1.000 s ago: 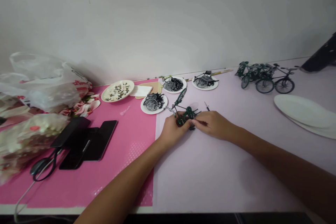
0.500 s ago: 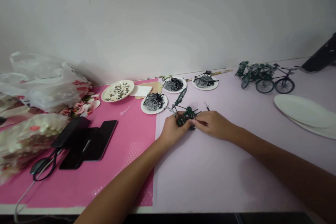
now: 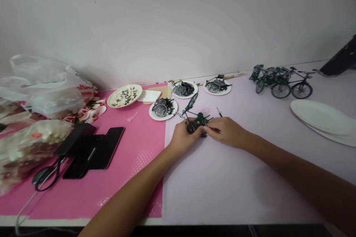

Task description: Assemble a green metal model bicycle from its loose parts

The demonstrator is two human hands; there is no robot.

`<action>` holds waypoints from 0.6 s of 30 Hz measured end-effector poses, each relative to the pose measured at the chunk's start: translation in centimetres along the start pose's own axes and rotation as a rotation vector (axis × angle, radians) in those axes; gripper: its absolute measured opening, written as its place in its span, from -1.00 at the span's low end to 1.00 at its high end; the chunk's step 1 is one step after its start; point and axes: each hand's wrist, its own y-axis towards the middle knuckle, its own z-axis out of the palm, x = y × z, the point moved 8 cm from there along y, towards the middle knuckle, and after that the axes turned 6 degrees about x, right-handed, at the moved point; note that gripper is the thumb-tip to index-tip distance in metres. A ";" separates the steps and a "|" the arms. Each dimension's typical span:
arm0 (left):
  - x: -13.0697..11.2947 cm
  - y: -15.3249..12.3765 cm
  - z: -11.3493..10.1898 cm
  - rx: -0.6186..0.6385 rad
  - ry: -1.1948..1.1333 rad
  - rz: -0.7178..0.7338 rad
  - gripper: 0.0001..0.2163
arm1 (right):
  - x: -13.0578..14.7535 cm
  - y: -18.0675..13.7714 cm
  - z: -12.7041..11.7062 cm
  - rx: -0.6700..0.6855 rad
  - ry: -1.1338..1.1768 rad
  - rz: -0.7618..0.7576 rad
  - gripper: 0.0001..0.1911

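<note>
A dark green miniature bicycle (image 3: 199, 118) is between my hands over the pale lilac sheet, one wheel pointing up and away from me. My left hand (image 3: 184, 136) is closed around its near side, thumb pressed on the frame. From the right, my right hand (image 3: 226, 132) pinches at the same bicycle with thumb and forefinger; any small part there is hidden. A thin screwdriver-like tool (image 3: 219, 112) sticks out just beyond my right hand. Close by on the left stands a small white plate (image 3: 151, 113) of grey wheels and black parts.
Two more plates of parts (image 3: 195, 86) (image 3: 229, 89) stand by the wall. Several assembled miniature bicycles (image 3: 281, 90) are at the back right, near stacked white plates (image 3: 322, 114). Leftward lie a dish of small bits (image 3: 126, 96), dark phones (image 3: 107, 148) and plastic bags (image 3: 47, 89).
</note>
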 end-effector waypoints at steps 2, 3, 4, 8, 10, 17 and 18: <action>0.0 0.0 0.0 0.001 0.003 -0.004 -0.80 | 0.0 0.0 0.0 0.001 -0.002 0.000 -0.57; 0.0 0.0 0.0 0.002 0.003 -0.004 -0.80 | 0.0 0.0 0.0 0.003 -0.003 -0.002 -0.57; -0.1 0.0 0.0 0.005 0.004 -0.001 -0.81 | 0.0 0.0 0.0 0.005 -0.005 -0.004 -0.57; -0.2 -0.1 0.0 0.000 0.001 -0.004 -0.81 | -0.1 0.0 0.1 0.008 0.000 -0.006 -0.57; -0.2 -0.1 -0.1 -0.004 0.007 -0.003 -0.81 | -0.1 0.0 0.1 0.010 -0.003 -0.007 -0.57; -0.1 0.0 0.0 0.007 0.012 -0.001 -0.80 | -0.1 0.0 0.2 0.018 -0.018 -0.011 -0.57; -0.1 0.0 0.0 0.007 0.013 0.000 -0.80 | -0.2 0.0 0.2 0.022 -0.017 -0.010 -0.56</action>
